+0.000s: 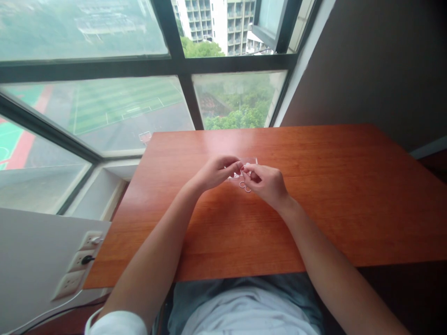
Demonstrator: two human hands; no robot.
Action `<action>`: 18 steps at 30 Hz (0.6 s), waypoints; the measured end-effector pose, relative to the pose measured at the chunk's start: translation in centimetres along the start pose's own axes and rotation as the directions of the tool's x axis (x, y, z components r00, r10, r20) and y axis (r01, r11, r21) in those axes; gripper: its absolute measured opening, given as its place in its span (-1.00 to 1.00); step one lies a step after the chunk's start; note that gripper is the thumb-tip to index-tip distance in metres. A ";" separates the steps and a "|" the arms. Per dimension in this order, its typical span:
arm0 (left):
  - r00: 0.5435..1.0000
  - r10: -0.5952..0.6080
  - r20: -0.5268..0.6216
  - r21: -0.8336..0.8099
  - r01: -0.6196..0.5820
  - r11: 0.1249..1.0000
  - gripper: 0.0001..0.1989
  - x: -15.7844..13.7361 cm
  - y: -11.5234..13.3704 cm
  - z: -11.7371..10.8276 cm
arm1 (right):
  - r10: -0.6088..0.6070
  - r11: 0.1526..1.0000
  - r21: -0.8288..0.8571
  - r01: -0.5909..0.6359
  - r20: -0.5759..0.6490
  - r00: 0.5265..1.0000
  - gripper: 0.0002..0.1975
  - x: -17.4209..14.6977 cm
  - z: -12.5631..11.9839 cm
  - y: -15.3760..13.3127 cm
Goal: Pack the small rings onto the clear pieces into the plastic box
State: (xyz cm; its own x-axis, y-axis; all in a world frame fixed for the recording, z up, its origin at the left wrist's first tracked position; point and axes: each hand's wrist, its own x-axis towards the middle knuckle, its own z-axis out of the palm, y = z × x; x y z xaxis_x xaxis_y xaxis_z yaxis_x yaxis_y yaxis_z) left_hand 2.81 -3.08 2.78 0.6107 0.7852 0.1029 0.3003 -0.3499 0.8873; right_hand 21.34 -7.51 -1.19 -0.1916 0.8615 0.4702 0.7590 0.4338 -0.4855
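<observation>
My left hand (pixel 217 172) and my right hand (pixel 268 184) meet over the middle of the table, fingertips together in a pinch. What lies between the fingers is too small to make out; a thin pale edge shows there. Beneath and behind the hands is a clear plastic case (pixel 256 161), mostly hidden by them. Two thin, pale rings lie on the table just in front of the fingers, one ring (pixel 242 184) slightly left of the other ring (pixel 247 189).
The reddish-brown wooden table (pixel 349 195) reaches to the windows (pixel 240 100) at the back. Wall sockets (pixel 79 260) with plugs and cables are at the lower left. A dark wall (pixel 377 70) rises at the right.
</observation>
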 end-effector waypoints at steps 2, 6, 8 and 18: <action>0.999 0.029 0.023 -0.010 -0.028 1.000 -0.64 0.0 0.2 0.2 | -0.012 1.000 0.001 0.012 -0.005 1.000 -0.81 0.0 0.0 0.0; 0.998 0.060 0.015 0.008 -0.061 0.998 -0.70 0.1 0.2 0.5 | -0.023 1.000 0.010 0.023 -0.009 1.000 -0.80 0.1 -0.1 0.0; 0.998 0.066 0.005 0.016 -0.066 0.998 -0.74 0.1 0.3 0.5 | -0.010 1.000 0.018 0.010 0.002 1.000 -0.80 0.1 -0.1 0.0; 0.996 0.059 -0.063 0.061 -0.055 0.997 -0.80 0.1 0.4 0.4 | -0.013 1.000 -0.005 0.013 0.041 0.999 -0.75 0.1 -0.1 0.2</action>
State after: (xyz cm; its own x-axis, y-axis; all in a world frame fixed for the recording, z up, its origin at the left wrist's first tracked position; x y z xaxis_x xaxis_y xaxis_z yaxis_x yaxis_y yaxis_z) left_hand 3.27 -3.40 2.93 0.5800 0.7939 0.1826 0.3108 -0.4229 0.8512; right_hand 21.52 -7.43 -1.15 -0.2264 0.8660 0.4458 0.7594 0.4436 -0.4760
